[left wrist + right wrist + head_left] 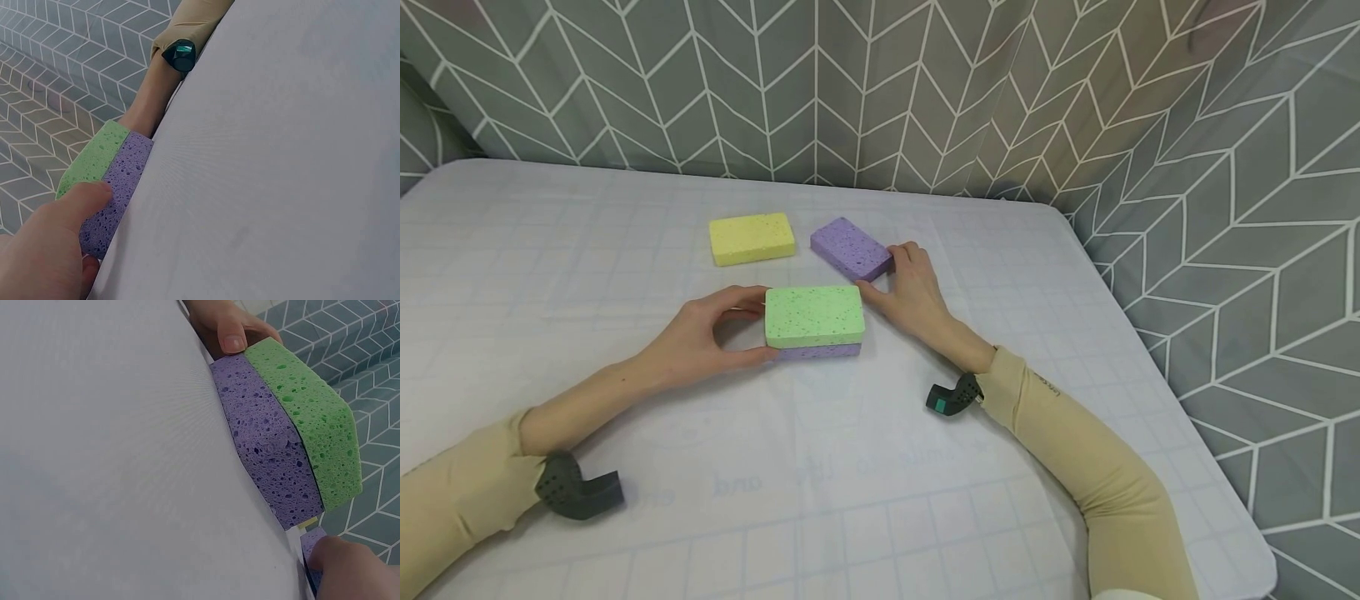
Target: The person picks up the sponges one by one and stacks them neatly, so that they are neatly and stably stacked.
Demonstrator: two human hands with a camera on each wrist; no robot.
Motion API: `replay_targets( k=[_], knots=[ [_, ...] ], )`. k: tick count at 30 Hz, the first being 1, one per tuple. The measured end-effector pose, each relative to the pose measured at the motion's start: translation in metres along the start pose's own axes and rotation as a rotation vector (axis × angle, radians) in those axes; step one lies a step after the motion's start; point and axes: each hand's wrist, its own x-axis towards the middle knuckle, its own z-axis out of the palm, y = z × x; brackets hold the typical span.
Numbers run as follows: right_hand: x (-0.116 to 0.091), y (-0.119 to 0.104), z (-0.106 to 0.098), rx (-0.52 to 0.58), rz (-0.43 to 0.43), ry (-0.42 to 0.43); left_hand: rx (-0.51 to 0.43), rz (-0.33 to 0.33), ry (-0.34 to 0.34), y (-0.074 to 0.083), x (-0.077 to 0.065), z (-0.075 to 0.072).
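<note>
A light green sponge [815,313] lies flat on top of a purple sponge [820,352], their edges nearly lined up. My left hand [707,335] grips this stack by its left end, thumb at the near side and fingers at the far side. In the left wrist view the thumb presses across the seam between green and purple. Behind the stack, a second purple sponge [848,248] lies at a slant on the table. My right hand [917,292] holds its right end between thumb and fingers. The right wrist view shows only a small part of that sponge [312,537].
A yellow sponge [752,239] lies behind the stack, left of the slanted purple one. The white table [880,500] carries a faint printed grid. A grey curtain with white chevron lines [820,92] hangs along the table's back and right edges.
</note>
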Motion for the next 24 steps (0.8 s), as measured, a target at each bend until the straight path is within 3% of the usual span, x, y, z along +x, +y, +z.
replay_targets(
  k=[12, 24],
  knots=[
    [-0.0007, -0.0005, -0.0004, 0.033, 0.001, 0.026, -0.041, -0.027, -0.021, 0.0001, 0.0004, -0.0002],
    [-0.0009, -0.0006, -0.0012, 0.048, -0.001, 0.041, -0.037, -0.007, -0.016, 0.0009, 0.0011, 0.0002]
  ],
)
